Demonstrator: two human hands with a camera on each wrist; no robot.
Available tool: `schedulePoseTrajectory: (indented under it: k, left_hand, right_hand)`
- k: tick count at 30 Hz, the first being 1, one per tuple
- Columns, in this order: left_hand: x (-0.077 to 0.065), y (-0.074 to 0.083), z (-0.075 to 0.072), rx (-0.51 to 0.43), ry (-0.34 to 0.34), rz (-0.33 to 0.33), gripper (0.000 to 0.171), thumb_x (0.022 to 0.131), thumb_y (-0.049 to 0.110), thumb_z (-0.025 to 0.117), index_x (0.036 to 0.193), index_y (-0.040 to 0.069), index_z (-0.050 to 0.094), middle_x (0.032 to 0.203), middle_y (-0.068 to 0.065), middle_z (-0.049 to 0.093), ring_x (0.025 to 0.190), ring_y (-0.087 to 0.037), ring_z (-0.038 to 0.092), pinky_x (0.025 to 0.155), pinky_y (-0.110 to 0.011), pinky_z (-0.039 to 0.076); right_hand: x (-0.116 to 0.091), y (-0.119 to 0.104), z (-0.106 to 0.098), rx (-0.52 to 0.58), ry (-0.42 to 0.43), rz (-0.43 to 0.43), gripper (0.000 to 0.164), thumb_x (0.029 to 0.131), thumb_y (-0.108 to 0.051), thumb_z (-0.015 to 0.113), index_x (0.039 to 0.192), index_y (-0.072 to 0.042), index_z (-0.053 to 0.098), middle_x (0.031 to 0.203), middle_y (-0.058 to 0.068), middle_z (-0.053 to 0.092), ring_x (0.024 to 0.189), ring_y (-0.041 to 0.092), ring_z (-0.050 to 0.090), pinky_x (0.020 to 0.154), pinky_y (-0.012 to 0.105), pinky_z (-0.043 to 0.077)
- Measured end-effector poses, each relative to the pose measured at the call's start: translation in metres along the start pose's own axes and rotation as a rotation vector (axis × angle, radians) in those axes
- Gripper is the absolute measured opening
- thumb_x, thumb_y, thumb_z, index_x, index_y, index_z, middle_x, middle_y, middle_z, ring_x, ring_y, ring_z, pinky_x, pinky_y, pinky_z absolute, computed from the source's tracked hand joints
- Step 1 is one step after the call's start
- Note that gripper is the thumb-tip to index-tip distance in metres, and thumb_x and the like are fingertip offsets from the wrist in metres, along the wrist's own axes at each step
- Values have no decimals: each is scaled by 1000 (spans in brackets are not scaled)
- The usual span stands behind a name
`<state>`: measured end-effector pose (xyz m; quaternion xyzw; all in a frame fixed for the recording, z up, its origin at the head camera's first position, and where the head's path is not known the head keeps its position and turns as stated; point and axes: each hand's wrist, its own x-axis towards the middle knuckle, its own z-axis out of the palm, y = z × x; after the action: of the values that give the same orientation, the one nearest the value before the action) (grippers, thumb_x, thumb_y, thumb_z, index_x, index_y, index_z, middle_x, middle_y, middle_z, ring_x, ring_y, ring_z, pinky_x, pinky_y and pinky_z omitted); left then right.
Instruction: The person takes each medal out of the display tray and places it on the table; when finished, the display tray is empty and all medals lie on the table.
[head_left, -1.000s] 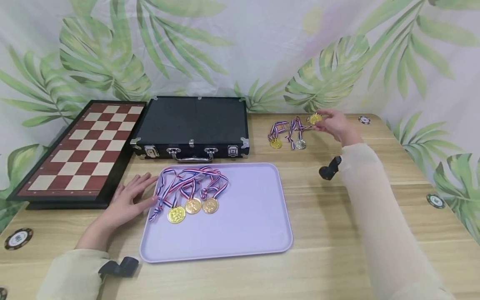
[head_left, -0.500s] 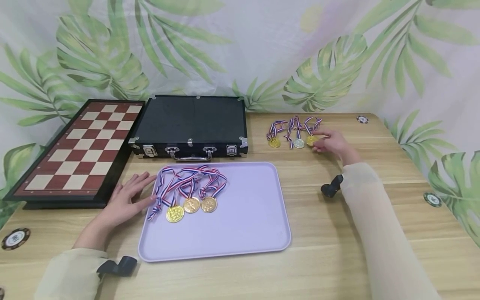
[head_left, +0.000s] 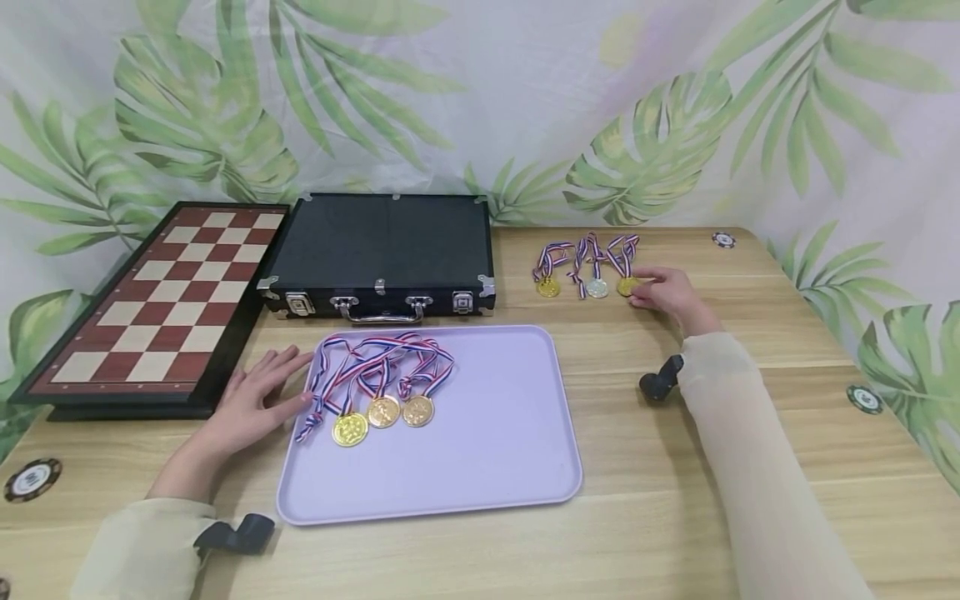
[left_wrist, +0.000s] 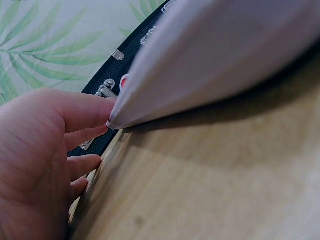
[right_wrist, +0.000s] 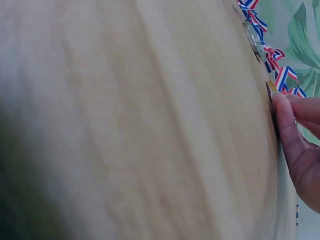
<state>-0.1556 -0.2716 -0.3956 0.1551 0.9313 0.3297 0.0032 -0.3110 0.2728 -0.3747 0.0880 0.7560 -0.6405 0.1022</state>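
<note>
My right hand [head_left: 666,298] pinches the edge of a gold medal [head_left: 627,287] between thumb and finger at the back right of the table. Its striped ribbon lies behind it. To its left lie a silver medal [head_left: 597,287] and another gold medal [head_left: 548,287]. In the right wrist view, thumb and fingers [right_wrist: 286,112] meet at the medal's rim. My left hand [head_left: 251,402] rests at the left edge of a lilac tray [head_left: 510,433], fingers spread and fingertips at its rim. On the tray are a gold medal [head_left: 350,429] and two bronze-toned medals [head_left: 383,411] with tangled ribbons.
A black case [head_left: 382,246] with metal corners stands behind the tray. Left of it is a red-and-white checkered board [head_left: 168,292]. Chips lie near the table edges, such as a black one [head_left: 33,480] at left and a green one [head_left: 865,398] at right. A leaf-patterned cloth hangs behind.
My right hand has come down and toward me with the gold medal, laying it beside the silver one, then shifted it slightly right. The left hand has stayed at the tray.
</note>
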Motion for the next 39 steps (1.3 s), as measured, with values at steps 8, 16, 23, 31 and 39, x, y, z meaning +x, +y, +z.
schedulePoseTrajectory:
  k: [8, 16, 23, 31, 39]
  left_hand:
    - [1, 0, 0, 10, -1, 4, 59, 82, 30, 57, 131, 7, 36, 135, -25, 21, 124, -43, 8, 92, -57, -11]
    - [0, -1, 0, 5, -1, 4, 59, 82, 31, 56, 132, 7, 35, 136, -25, 21, 124, -43, 7, 92, -57, -12]
    - [-2, -3, 0, 3, 8, 8, 58, 82, 30, 57, 131, 8, 36, 135, -25, 22, 124, -43, 8, 92, -57, -11]
    - [-2, -3, 0, 6, 0, -5, 59, 82, 31, 57, 132, 8, 36, 136, -25, 21, 124, -43, 7, 92, -57, -12]
    - [0, 0, -1, 2, 0, 0, 58, 81, 29, 58, 131, 7, 37, 135, -25, 22, 123, -43, 8, 92, -58, -10]
  right_hand:
    - [-6, -1, 2, 63, 20, 11, 50, 82, 13, 46, 127, 15, 24, 107, 29, 42, 64, 10, 60, 72, 23, 47]
    - [-18, 0, -1, -19, 31, -12, 50, 83, 8, 46, 127, 16, 23, 116, 33, 36, 66, 7, 59, 75, 22, 45]
    - [-31, -4, -3, -151, 29, -66, 50, 85, 0, 49, 128, 13, 26, 114, 33, 42, 80, 16, 60, 79, 29, 44]
    - [-68, -24, 39, -131, -42, -245, 47, 84, -3, 53, 125, 9, 35, 115, 31, 43, 81, 20, 58, 82, 41, 42]
    - [-118, -38, 128, -50, -261, -417, 38, 79, 4, 56, 116, 7, 47, 98, 19, 56, 77, 19, 59, 73, 41, 46]
